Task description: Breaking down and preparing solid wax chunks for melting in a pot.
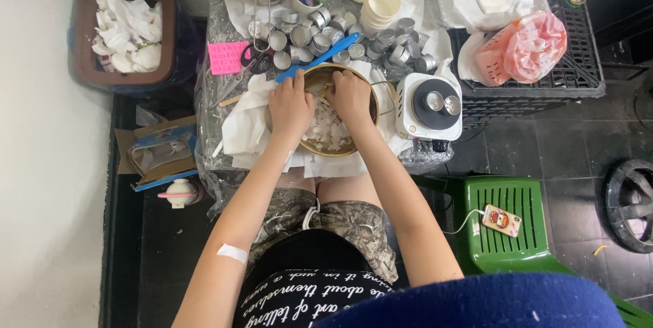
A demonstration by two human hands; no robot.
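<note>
White, brittle-looking flakes (325,127) fill a brass bowl (320,148) on the table's near edge; left hand (291,107) and right hand (351,96) press in, curled fingers closed on flakes, probably light, best scooped loosely.

Not much packaging here tbh. There's a bright pink rectangular note (225,57) lying flat on the left part of the surface (216,22), right beside some scissors. Over on the right, a pink and white plastic bag (522,47) sits bunched up on a black crate (578,62). Down on the floor to the left there's an open brown cardboard box (158,153) with blue and clear plastic wrapping inside. On the green plastic stool (507,229) lies a phone (500,220), back up, in a pale case with a red cartoon picture, cable plugged in.
</note>
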